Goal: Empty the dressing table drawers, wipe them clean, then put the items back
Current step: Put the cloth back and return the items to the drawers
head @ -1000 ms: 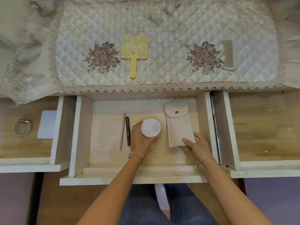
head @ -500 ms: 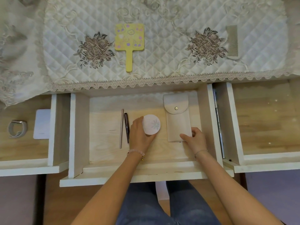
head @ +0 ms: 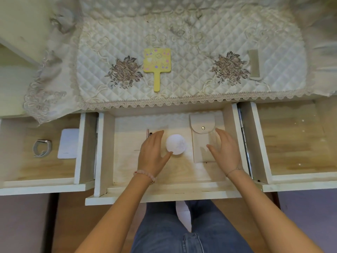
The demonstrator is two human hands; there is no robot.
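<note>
1. The middle drawer [head: 124, 154] of the dressing table is pulled out, and both hands are inside it.
2. The left hand [head: 152, 154] is released: its fingers are straight and together, and it grasps nothing. Its thumb tip is at the near edge of a round white jar [head: 176, 144]; I cannot tell if it touches the jar.
3. The jar stands on the drawer floor, between the two hands.
4. The right hand [head: 225, 150] is also released, with straight fingers. It lies over the right edge of a beige pouch [head: 199, 139], and the thumb is over the pouch's lower part. Whether it rests on the pouch is not clear.
5. The pouch lies flat just to the right of the jar, with its snap flap toward the back of the drawer.
6. Two thin pens [head: 148, 132] lie left of the jar; only their far ends show beyond the left fingers.
7. The left drawer [head: 45, 168] is open and holds a grey wristband [head: 42, 148] and, beside it, a white card [head: 69, 143].
8. The right drawer [head: 291, 143] is open too.
9. On the quilted cloth [head: 182, 42] on the table top lie a yellow hand mirror [head: 157, 61] and, well apart to the right, a comb [head: 253, 64].
</note>
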